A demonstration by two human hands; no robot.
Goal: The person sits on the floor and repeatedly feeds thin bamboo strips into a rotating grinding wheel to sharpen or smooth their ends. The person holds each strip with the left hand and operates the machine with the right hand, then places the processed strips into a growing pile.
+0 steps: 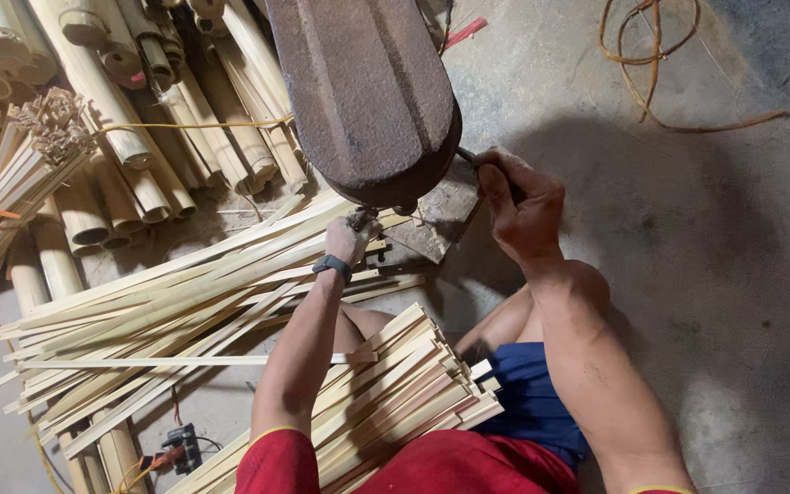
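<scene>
The rusty machine housing [363, 91] looms over the middle and hides whatever sits beneath it, so where my hands meet the work is hard to make out. My left hand [347, 240] is curled shut just under its near edge, seemingly around a bamboo strip [358, 222], though the grip itself is half hidden. My right hand [523, 212] is clenched on a dark handle [470, 157] to the right, with split strips [185, 302] fanned out left and a bundle [395, 384] across my lap.
</scene>
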